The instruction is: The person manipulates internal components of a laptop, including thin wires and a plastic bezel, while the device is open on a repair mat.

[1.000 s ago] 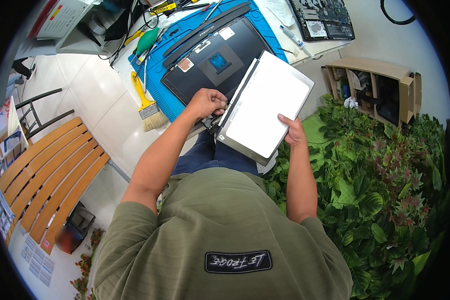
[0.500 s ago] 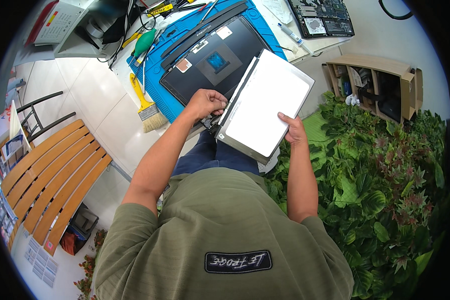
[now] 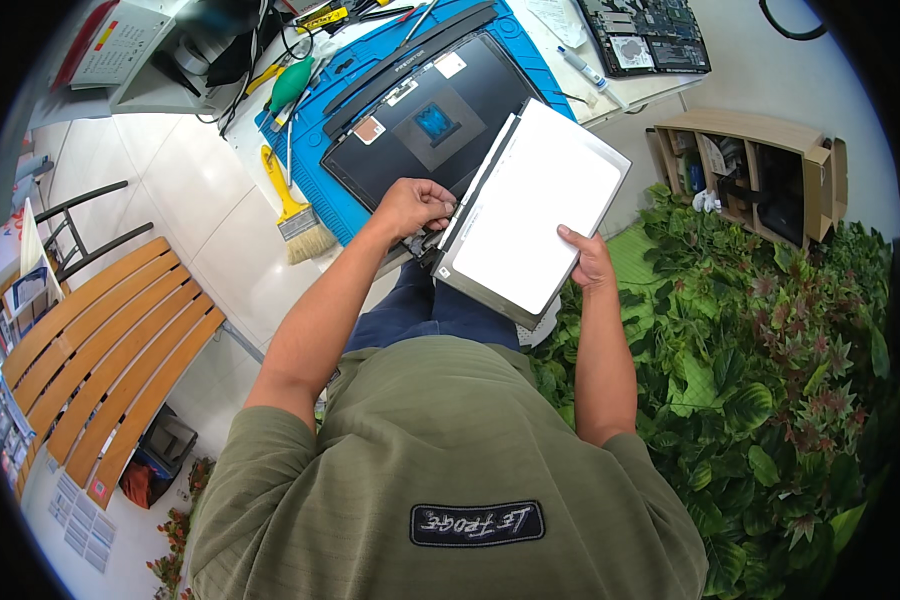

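Observation:
Tilted over my lap and the table's near edge is a laptop screen panel (image 3: pixel 535 210) with a white back and a dark strip along its left long edge. My right hand (image 3: pixel 588 258) grips its right side, thumb on the white face. At the opposite edge my left hand (image 3: pixel 415 210) is closed in a pinch by the dark strip; what lies between the fingertips is too small to make out. Small dark parts show just under that hand. Behind the panel lies a black laptop lid (image 3: pixel 370 165) with a blue emblem, partly covered by the panel.
A blue work mat (image 3: pixel 315 205) lies under the lid. A yellow-handled brush (image 3: pixel 295 215) hangs over the table's left edge, beside a green blower bulb (image 3: pixel 290 84). An opened laptop base (image 3: pixel 645 40) sits far right, near a white pen-like tube (image 3: pixel 585 70). Leafy plants (image 3: pixel 750 350) fill the right.

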A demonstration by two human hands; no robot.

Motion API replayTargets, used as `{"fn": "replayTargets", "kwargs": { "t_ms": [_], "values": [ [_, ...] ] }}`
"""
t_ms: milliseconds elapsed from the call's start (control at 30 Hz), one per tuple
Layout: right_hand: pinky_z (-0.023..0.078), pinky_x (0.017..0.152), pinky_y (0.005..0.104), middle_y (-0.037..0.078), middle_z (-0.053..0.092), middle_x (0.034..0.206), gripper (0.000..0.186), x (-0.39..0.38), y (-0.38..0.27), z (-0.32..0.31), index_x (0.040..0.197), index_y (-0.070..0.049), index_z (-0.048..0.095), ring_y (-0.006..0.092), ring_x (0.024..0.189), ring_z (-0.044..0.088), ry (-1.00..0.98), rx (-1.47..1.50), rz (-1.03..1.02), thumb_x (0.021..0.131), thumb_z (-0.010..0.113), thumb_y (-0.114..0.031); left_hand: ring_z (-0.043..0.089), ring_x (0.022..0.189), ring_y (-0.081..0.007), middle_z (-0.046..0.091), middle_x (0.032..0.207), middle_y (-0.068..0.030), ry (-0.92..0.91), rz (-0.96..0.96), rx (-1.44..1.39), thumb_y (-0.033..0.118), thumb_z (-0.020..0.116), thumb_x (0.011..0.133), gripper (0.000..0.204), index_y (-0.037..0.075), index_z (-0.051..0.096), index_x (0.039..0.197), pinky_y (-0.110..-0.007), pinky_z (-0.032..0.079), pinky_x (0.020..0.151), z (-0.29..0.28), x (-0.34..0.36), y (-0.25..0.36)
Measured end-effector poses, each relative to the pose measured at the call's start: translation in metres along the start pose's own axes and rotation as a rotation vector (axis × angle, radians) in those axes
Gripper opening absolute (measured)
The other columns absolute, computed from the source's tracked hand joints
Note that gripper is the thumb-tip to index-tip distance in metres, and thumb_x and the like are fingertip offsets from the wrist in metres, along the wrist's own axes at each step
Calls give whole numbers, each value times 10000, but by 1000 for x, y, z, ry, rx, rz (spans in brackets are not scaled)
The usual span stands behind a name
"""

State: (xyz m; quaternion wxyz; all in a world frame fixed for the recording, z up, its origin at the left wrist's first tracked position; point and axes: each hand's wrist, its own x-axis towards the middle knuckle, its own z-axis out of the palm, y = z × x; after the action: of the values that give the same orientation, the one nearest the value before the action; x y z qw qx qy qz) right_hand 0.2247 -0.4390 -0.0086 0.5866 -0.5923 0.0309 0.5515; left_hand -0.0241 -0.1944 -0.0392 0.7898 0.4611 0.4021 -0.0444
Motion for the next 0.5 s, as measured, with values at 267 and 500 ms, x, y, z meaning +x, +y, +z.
{"fn": "replayTargets", "kwargs": {
  "t_ms": [267, 500],
  "values": [
    [544, 990, 478, 235, 636, 1262, 669, 1, 0, -1, 1389, 99, 501, 352, 1171, 651, -6, -6, 14, 822, 793, -103, 701, 699, -96, 740, 826, -69, 9, -20, 42, 22, 706, 915, 205, -52, 702, 1106, -218, 547, 596, 1, -1, 4],
    [544, 991, 472, 230, 637, 1267, 657, -1, -1, 2, 1393, 94, 500, 348, 1178, 649, -19, -2, 2, 831, 785, -94, 699, 688, -98, 739, 820, -70, 19, -17, 41, 43, 730, 898, 184, -46, 709, 1058, -219, 546, 589, 0, -1, 2]
  ]
}}
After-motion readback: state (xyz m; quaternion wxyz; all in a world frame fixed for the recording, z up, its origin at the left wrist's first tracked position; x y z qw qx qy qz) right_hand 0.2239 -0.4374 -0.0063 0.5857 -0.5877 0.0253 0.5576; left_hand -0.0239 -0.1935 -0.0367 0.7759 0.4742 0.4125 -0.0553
